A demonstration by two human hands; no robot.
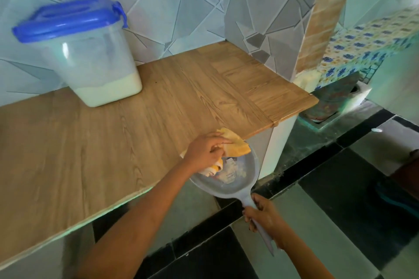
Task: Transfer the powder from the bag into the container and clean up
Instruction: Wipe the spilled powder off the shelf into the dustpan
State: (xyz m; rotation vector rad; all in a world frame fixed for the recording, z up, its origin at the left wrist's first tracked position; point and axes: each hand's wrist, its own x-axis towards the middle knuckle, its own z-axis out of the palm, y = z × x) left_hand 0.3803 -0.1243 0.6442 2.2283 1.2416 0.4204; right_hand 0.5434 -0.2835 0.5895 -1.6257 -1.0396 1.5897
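A clear plastic container (90,52) with a shut blue lid stands at the back left of the wooden counter (113,133), white powder filling its bottom. My left hand (205,150) grips a yellow and white cloth (235,145) at the counter's front edge, partly over a grey dustpan (229,179). My right hand (264,216) holds the dustpan's handle and keeps the pan just below the counter edge. Crumpled white scraps and some powder lie inside the pan.
Patterned grey tiles cover the wall behind the counter. A tiled pillar (326,13) rises at the right end. Below are black and pale floor tiles (317,188), with a floor drain area (333,99) beyond the counter's corner.
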